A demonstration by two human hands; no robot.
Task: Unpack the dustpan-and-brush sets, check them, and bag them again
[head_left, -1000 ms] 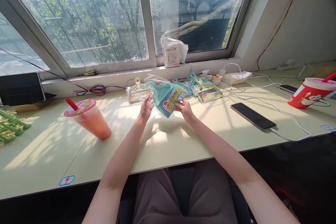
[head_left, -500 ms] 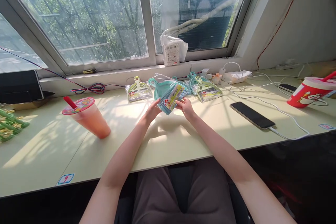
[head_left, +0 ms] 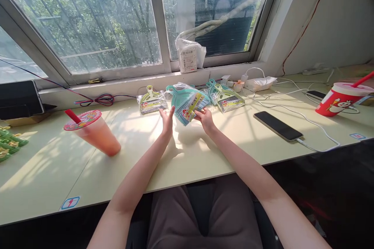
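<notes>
A teal dustpan set (head_left: 188, 105) in a clear wrapper with a yellow label is tilted above the table, its lower right edge pinched by my right hand (head_left: 206, 120). Just left of the set, my left hand (head_left: 167, 120) has its fingers apart and holds nothing. A green-handled wrapped set (head_left: 151, 102) lies behind my left hand. To the right of the held one lie another green wrapped set (head_left: 229, 100) and teal ones (head_left: 212, 87), partly overlapping.
A pink drink cup (head_left: 97, 132) stands at left, a red cup (head_left: 339, 101) at far right. A phone (head_left: 277, 125) with a white cable lies on the table (head_left: 122, 175). Tissues (head_left: 188, 59) sit on the sill; bundled wires (head_left: 102, 100) lie below it.
My left hand has let go of the teal set and opened, moving slightly left. My right hand still holds the set. The view has shifted slightly.
</notes>
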